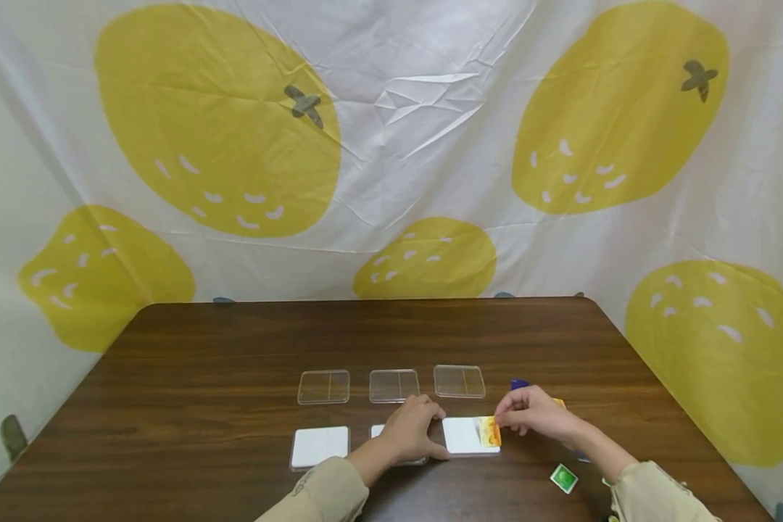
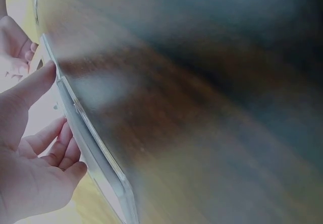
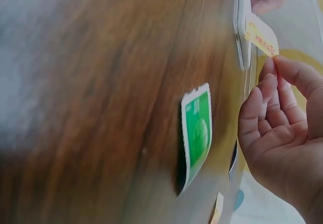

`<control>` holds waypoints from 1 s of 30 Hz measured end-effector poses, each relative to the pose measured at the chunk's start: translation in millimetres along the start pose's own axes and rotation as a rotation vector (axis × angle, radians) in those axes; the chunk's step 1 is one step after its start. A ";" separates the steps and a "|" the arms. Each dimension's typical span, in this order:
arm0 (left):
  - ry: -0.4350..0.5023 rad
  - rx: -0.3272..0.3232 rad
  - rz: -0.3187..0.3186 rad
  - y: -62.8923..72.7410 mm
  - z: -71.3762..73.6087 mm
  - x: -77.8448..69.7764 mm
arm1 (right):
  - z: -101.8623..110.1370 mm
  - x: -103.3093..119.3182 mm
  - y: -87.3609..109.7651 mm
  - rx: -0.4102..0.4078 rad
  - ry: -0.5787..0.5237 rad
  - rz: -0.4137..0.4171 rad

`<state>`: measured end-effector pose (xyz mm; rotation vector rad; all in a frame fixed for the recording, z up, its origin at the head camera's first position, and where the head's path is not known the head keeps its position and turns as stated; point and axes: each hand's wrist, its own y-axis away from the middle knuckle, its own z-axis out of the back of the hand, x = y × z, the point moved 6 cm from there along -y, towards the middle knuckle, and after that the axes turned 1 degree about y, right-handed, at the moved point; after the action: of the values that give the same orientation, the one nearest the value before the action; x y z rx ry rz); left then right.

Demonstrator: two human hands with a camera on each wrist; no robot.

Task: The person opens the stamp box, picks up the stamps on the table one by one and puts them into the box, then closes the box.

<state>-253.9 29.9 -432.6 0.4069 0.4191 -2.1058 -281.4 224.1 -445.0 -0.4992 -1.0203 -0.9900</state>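
My right hand [image 1: 535, 413] pinches the edge of a yellow-orange stamp [image 1: 491, 433] between thumb and fingertip. The stamp, with its toothed edge, stands tilted over the right end of a shallow clear case with a white insert [image 1: 460, 436]. At that case's left side, my left hand [image 1: 406, 432] holds it, thumb at the near corner and fingers at the far one. Below the left palm a second white-filled case [image 1: 377, 431] is mostly covered. On the wood near my right wrist lies a green stamp [image 3: 198, 130], slightly curled.
A third white-filled case [image 1: 320, 446] sits to the left. Behind the row are three clear lids, left [image 1: 324, 387], middle [image 1: 394, 386] and right [image 1: 459, 381]. A dark blue piece [image 1: 519, 383] and an orange piece [image 1: 560, 402] lie partly behind my right hand. A lemon-print curtain [image 1: 424, 181] hangs behind the table.
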 end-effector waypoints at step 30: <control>-0.014 0.002 0.011 -1.0 -1.1 0.8 | -10.9 12.2 -5.0 -0.165 0.178 0.039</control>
<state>-255.0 30.3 -433.8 0.3948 0.4061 -2.0972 -278.5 208.1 -439.8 -0.5538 -0.7720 -1.0692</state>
